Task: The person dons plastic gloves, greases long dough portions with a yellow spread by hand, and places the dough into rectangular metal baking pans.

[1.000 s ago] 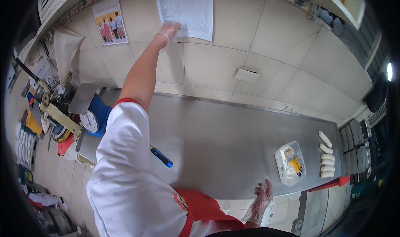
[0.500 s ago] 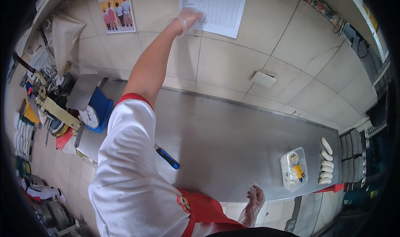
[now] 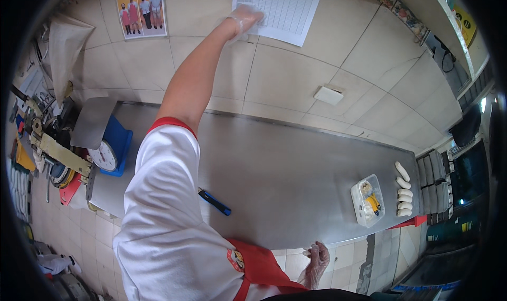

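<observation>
My left arm reaches up to the wall, where my left hand touches the lower left part of a white printed sheet. It wears a clear plastic glove and appears to hold nothing, its fingers stretched toward the paper. My right hand, also in a clear glove, hangs low just off the front edge of the steel table. Its fingers are curled in; whatever they may hold is too small to make out. On the table below my left arm lies a blue-and-black-handled tool, its tip partly hidden by my sleeve.
A blue dial scale with a metal pan stands at the table's left end. Toward the right are a clear plastic container with yellow-handled items and a row of several pale dough pieces. A poster hangs left of the sheet.
The view has shifted slightly, so the table and its things sit a little further left. My left hand stays at the sheet; my right hand stays low with curled fingers.
</observation>
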Available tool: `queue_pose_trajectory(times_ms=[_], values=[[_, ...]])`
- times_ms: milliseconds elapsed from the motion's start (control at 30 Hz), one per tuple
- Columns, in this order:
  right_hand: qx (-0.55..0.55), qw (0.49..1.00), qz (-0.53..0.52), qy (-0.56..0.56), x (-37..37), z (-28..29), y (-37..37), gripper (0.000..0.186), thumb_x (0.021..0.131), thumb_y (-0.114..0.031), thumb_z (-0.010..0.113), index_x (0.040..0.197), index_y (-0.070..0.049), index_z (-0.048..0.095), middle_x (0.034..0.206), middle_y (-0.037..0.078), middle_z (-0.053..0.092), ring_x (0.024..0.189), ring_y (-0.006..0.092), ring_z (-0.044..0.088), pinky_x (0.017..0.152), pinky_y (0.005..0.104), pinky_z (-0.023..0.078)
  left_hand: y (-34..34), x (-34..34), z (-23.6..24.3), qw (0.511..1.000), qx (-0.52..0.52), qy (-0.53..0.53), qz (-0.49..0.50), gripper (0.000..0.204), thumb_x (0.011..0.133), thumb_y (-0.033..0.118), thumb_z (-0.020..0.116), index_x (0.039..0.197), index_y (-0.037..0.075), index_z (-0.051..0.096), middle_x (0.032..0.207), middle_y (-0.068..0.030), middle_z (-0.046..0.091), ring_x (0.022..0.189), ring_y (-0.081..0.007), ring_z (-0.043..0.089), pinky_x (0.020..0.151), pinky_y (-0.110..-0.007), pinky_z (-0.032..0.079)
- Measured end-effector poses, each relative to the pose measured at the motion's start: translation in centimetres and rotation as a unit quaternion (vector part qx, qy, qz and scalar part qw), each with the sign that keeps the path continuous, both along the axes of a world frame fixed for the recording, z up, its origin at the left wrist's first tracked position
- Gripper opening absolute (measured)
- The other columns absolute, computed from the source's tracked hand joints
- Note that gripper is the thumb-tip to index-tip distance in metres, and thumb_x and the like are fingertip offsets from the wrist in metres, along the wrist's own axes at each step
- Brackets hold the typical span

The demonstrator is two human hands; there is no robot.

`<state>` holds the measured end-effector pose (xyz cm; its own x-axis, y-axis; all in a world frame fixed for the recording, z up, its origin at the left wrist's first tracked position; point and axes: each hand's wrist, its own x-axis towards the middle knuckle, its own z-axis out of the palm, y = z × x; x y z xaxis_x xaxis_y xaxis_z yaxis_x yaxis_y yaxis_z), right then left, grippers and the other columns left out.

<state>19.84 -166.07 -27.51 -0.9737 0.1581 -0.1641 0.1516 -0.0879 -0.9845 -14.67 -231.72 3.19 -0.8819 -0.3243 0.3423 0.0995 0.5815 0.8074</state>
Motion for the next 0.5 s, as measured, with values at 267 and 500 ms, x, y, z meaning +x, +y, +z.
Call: queue_pose_trajectory(times_ms=[267,500], values=[[0.001,0.999,-0.029,0.027,2.7,0.0,0.7,0.031,0.097,0.000,0.066,0.126,0.006,0.062,0.110,0.013,0.067,0.093,0.0179,0.069,0.079,0.0289,0.059,0.2,-3.4,-0.2,0.994,-0.098,0.008,0.044,0.054,0.090,0.041,0.060,0.113,-0.008,0.069,0.110,-0.0226,0.071,0.100,-0.0355,0.062,0.092,-0.046,0.051],[0.241,0.969,-0.019,0.045,2.9,3.5,0.9,0.029,0.097,-0.019,0.073,0.120,-0.001,0.071,0.109,0.010,0.070,0.098,0.0190,0.067,0.087,0.0348,0.055,-9.6,-4.0,-3.3,0.999,-0.032,0.025,0.009,0.037,0.090,0.027,0.060,0.109,-0.002,0.073,0.110,-0.0168,0.070,0.102,-0.0286,0.063,0.089,-0.043,0.054]])
